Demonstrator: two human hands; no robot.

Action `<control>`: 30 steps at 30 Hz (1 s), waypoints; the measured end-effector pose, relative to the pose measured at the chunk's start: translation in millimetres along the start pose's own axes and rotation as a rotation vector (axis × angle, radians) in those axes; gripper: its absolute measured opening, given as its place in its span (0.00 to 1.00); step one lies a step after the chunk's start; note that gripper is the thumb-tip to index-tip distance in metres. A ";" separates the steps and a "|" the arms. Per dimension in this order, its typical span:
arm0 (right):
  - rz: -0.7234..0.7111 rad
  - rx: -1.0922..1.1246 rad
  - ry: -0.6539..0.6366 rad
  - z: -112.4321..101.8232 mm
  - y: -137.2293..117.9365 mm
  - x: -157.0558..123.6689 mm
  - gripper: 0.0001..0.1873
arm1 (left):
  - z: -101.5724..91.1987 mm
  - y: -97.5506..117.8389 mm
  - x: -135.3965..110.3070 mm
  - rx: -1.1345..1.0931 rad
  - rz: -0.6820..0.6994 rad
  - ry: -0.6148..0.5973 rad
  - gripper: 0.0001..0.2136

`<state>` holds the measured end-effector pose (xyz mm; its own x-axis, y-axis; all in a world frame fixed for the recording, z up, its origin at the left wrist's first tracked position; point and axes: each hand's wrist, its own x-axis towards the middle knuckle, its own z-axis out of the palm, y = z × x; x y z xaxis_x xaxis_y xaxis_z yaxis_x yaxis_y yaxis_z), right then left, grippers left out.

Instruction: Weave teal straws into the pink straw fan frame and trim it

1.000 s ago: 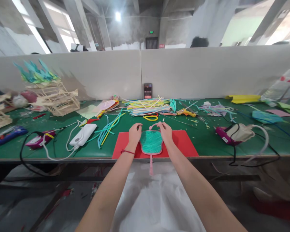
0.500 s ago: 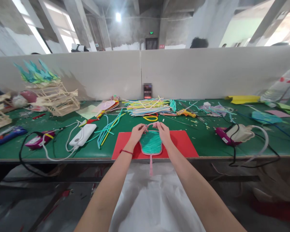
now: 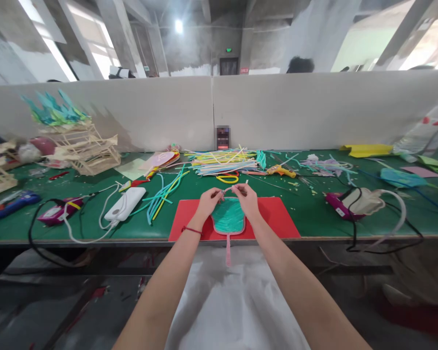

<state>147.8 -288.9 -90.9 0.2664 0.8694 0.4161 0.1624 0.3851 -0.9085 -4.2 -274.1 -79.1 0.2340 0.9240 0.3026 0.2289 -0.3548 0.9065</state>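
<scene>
Holds pink strip (image 3: 228, 189), fingertip-pinched in left hand (image 3: 207, 202) and right hand (image 3: 247, 200), by teal panel (image 3: 228, 217) — could kink or drop it by tugging unevenly.

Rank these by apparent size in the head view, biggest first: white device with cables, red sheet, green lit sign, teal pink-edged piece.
1. red sheet, partly covered
2. teal pink-edged piece
3. white device
4. green lit sign, far off, so its true size is unsure

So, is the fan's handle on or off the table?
Mostly off: the pink handle sticks out past the front edge of the green table.
</scene>
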 end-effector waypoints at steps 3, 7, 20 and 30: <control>0.007 -0.015 0.018 -0.5 1.3 0.6 0.16 | 1.3 -0.9 0.0 -0.009 0.004 -0.033 0.07; 0.014 -0.044 0.052 -1.6 2.8 1.4 0.17 | 2.7 -1.1 -0.3 -0.025 0.009 -0.071 0.08; 0.018 -0.206 0.047 0.5 9.4 -2.4 0.19 | -0.2 -0.2 -1.7 0.063 0.060 0.083 0.07; -0.124 -0.317 0.019 0.5 6.1 -4.0 0.17 | -1.8 -2.1 -2.5 0.146 0.070 0.181 0.04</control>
<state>147.3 -289.9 -98.1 0.2438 0.8147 0.5261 0.4810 0.3695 -0.7951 -7.0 -275.4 -81.3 0.0843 0.9023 0.4228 0.3555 -0.4236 0.8332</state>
